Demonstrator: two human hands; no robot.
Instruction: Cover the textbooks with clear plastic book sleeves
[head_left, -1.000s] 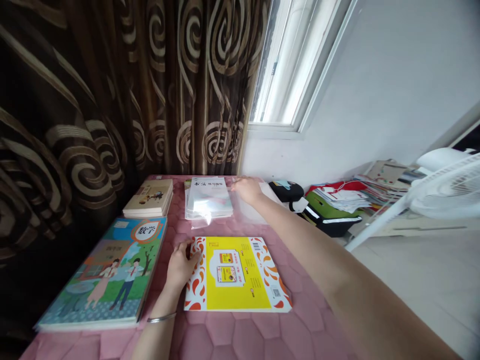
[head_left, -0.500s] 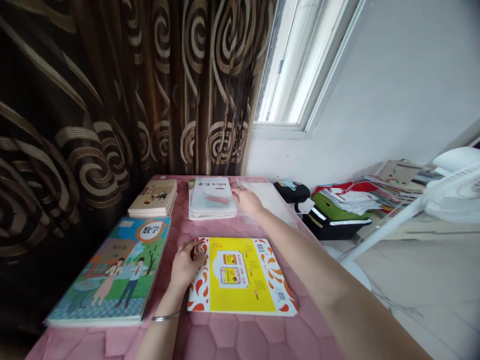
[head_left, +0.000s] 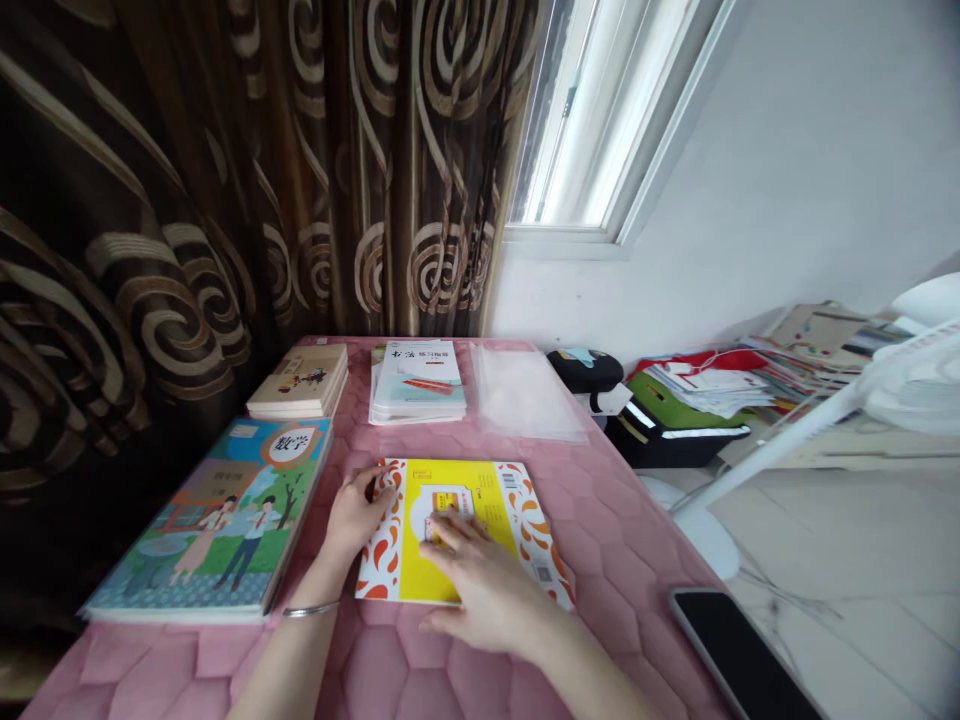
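Note:
A yellow booklet [head_left: 491,490] with white side bands and orange drop shapes lies flat on the pink quilted cover [head_left: 450,665]. My left hand [head_left: 358,515] rests at its left edge, thumb and fingers apart and touching the white band. My right hand [head_left: 484,580] lies over the middle of the booklet, palm down, fingers stretched out, hiding part of the printed picture. To the left is a thick blue-green maths textbook [head_left: 217,530]. Beyond the booklet sits a small stack of white-covered books [head_left: 420,380], with a stack of tan books [head_left: 298,380] on its left.
Clear plastic sheets [head_left: 521,395] lie at the far right of the surface. A dark phone [head_left: 739,655] is at the near right edge. A white fan [head_left: 795,440] stands on the floor beyond, near a black-and-green box [head_left: 671,430]. Brown curtains [head_left: 337,180] hang behind.
My right hand has come back from beside the white-covered books onto the yellow booklet. My left hand stays at the booklet's left edge. The phone has come into view.

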